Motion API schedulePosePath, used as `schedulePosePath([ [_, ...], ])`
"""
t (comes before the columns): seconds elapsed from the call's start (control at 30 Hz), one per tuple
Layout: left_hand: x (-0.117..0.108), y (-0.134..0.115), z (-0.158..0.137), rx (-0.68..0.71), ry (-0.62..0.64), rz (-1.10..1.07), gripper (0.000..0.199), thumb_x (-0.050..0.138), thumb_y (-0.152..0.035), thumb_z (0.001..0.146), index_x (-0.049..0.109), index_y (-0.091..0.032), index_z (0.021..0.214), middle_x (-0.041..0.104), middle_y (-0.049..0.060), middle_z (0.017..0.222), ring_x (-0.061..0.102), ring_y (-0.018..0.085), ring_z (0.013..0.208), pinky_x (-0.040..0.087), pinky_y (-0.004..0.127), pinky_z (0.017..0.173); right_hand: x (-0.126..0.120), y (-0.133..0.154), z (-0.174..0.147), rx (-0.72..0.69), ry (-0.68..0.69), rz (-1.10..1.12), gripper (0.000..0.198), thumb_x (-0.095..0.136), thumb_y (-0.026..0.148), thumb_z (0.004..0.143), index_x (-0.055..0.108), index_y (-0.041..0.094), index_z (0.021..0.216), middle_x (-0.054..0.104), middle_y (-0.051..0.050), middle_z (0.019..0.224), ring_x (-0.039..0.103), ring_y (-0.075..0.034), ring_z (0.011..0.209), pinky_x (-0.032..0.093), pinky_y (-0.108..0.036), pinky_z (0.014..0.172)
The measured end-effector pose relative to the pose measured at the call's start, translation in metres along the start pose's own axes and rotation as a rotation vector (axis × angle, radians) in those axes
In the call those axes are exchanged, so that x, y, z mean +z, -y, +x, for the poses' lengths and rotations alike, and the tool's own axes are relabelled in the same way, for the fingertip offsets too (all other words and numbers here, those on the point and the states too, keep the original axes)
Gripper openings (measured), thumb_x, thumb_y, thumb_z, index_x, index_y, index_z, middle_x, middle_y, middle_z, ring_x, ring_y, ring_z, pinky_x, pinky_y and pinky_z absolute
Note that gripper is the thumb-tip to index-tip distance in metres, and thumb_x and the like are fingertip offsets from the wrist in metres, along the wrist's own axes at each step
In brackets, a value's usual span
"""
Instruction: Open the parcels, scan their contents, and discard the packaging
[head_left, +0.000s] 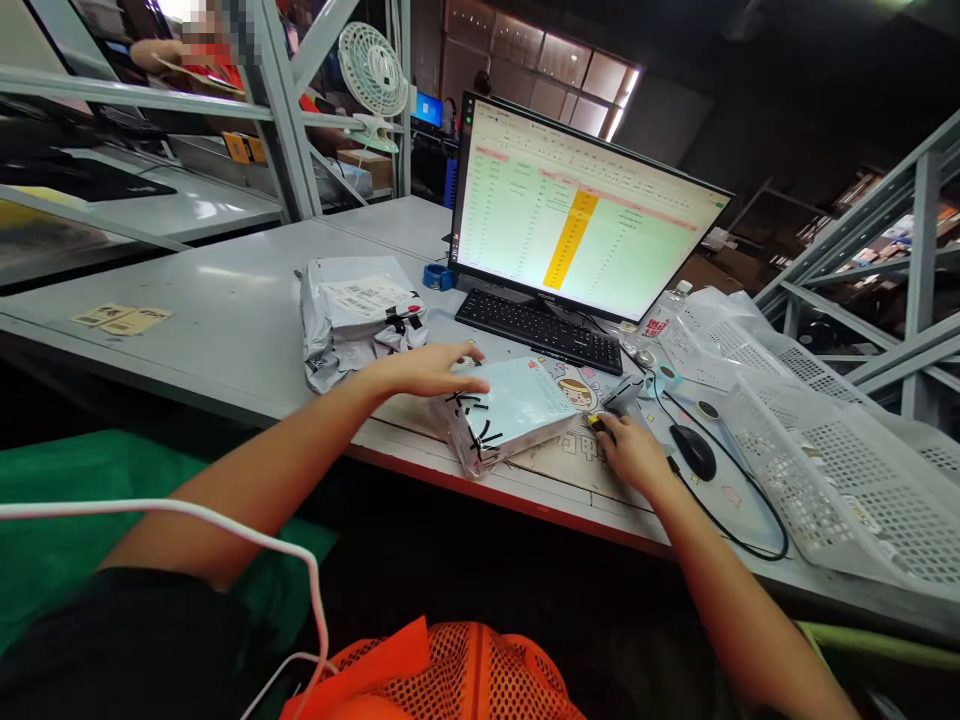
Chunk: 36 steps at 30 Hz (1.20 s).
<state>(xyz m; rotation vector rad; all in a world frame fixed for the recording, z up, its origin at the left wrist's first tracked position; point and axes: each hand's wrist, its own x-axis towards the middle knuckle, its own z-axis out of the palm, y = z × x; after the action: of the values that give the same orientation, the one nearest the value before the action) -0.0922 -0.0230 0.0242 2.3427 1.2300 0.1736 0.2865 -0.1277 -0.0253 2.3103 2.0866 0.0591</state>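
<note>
A pale blue box (517, 405) in clear plastic wrap, with black marks on its near left end, lies at the table's front edge. My left hand (431, 370) rests on its left end, fingers stretched and thumb apart on the top. Just right of the box, my right hand (634, 452) is closed on a small yellow-and-black tool (595, 423), mostly hidden by the fingers. A grey, flat-sided object (624, 393) stands just beyond that hand; its kind is unclear. Behind my left hand lies a crumpled white plastic mailer (360, 310) with a printed label.
A monitor (577, 220) showing a spreadsheet and a black keyboard (540, 330) stand behind the box. A mouse (694, 452) with a looped cable and white perforated baskets (847, 470) are at right. Blue tape (439, 277) sits by the monitor. A white cord (225, 535) crosses my left arm.
</note>
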Motion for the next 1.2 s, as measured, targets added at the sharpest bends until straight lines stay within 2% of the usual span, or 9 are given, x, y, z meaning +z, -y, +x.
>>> schedulePosePath([
  [0.13,0.015,-0.025,0.029,-0.076,-0.001,0.142,0.094,0.059,-0.074,0.091,0.043,-0.015,0.162,0.060,0.023,0.153,0.064,0.039,0.131,0.050,0.040,0.103,0.012,0.022,-0.002,0.003,-0.164,0.155,0.046,0.049,0.026,0.104,0.066,0.015,0.145,0.067,-0.020,0.135,0.065,-0.036,0.122,0.055,-0.047,0.098],
  [0.27,0.035,-0.029,0.041,-0.058,-0.033,0.205,0.069,0.045,-0.064,0.101,0.062,-0.011,0.142,0.070,0.025,0.137,0.069,0.040,0.120,0.051,0.042,0.097,0.000,0.072,-0.009,-0.350,-0.477,0.483,0.040,0.046,0.029,0.107,0.069,0.015,0.135,0.068,-0.017,0.136,0.062,-0.030,0.129,0.048,-0.045,0.114],
  [0.37,0.043,-0.024,0.046,-0.051,-0.119,0.204,0.058,0.040,-0.053,0.105,0.072,-0.010,0.126,0.072,0.024,0.131,0.068,0.039,0.120,0.048,0.042,0.101,-0.006,0.127,-0.013,-0.547,-0.402,0.484,0.038,0.053,0.035,0.107,0.067,0.017,0.138,0.066,-0.016,0.141,0.059,-0.030,0.131,0.047,-0.047,0.114],
  [0.53,0.034,-0.006,0.060,-0.067,-0.127,0.161,0.056,0.040,-0.051,0.105,0.080,-0.013,0.112,0.077,0.021,0.122,0.070,0.035,0.115,0.048,0.038,0.096,-0.012,0.178,-0.013,-0.535,-0.318,0.330,0.028,0.057,0.037,0.108,0.072,0.015,0.116,0.071,-0.015,0.115,0.061,-0.033,0.112,0.047,-0.047,0.098],
  [0.7,0.010,0.030,0.070,-0.077,-0.096,0.063,0.051,0.047,-0.054,0.101,0.082,-0.017,0.102,0.081,0.013,0.111,0.071,0.027,0.097,0.048,0.030,0.083,-0.010,0.152,-0.038,-0.719,-0.436,0.444,0.025,0.053,0.028,0.109,0.069,0.020,0.092,0.070,-0.008,0.087,0.060,-0.025,0.088,0.043,-0.039,0.082],
  [0.83,0.013,0.058,0.076,-0.142,-0.165,0.007,0.057,0.046,-0.061,0.101,0.081,-0.016,0.093,0.080,0.012,0.095,0.069,0.025,0.088,0.047,0.030,0.082,0.016,0.124,-0.084,-0.747,-0.472,0.610,0.018,0.053,0.019,0.108,0.068,0.021,0.100,0.066,-0.004,0.080,0.058,-0.021,0.078,0.041,-0.037,0.074],
  [0.93,0.023,0.066,0.084,-0.227,-0.246,-0.008,0.060,0.047,-0.065,0.099,0.081,-0.016,0.098,0.079,0.016,0.098,0.070,0.030,0.096,0.049,0.034,0.087,0.043,0.109,-0.116,-0.694,-0.471,0.735,0.018,0.055,0.017,0.105,0.071,0.021,0.110,0.065,-0.003,0.078,0.057,-0.021,0.075,0.045,-0.036,0.072],
  [1.07,0.021,0.060,0.087,-0.208,-0.285,-0.030,0.051,0.055,-0.057,0.093,0.080,-0.015,0.111,0.077,0.021,0.117,0.068,0.037,0.115,0.049,0.040,0.097,0.062,0.084,-0.120,-0.512,-0.285,0.929,0.023,0.058,0.032,0.106,0.078,0.023,0.111,0.074,-0.007,0.088,0.068,-0.023,0.084,0.054,-0.038,0.078],
  [1.2,0.004,0.045,0.086,-0.036,-0.185,-0.258,0.059,0.062,-0.051,0.087,0.068,-0.029,0.141,0.075,0.010,0.133,0.069,0.027,0.114,0.052,0.030,0.090,0.041,0.064,-0.062,-0.129,-0.028,1.151,0.047,0.064,0.060,0.098,0.077,0.019,0.117,0.079,-0.012,0.107,0.074,-0.028,0.096,0.061,-0.041,0.082],
])
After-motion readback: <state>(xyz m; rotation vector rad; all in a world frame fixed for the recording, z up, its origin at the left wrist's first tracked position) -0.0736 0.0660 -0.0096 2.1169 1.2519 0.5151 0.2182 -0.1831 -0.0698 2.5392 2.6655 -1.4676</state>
